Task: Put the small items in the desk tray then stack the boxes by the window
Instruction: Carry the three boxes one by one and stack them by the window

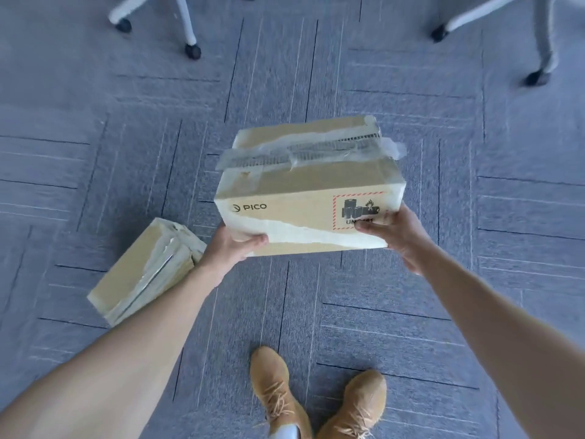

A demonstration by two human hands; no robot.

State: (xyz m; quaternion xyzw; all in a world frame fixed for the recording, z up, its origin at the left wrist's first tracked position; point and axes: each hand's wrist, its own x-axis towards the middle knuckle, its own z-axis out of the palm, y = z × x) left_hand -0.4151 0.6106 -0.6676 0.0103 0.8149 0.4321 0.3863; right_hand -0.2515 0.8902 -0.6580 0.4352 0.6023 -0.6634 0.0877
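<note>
The left hand (232, 248) is curled round the near-left bottom corner of the PICO cardboard box (304, 191), thumb laid on its front face; the right hand (395, 236) grips the near-right corner, thumb pressed over the red-bordered battery label (359, 212). The box is held up off the grey carpet (411, 122), tilted slightly, torn clear tape seen across its lid. A second cardboard box (142, 274) is seen lying on the carpet just left of and below the held box, partly hidden by the left forearm. Two tan shoes (316, 403) are seen below the held box. Wheeled chair legs (186, 30) are seen well beyond it.
</note>
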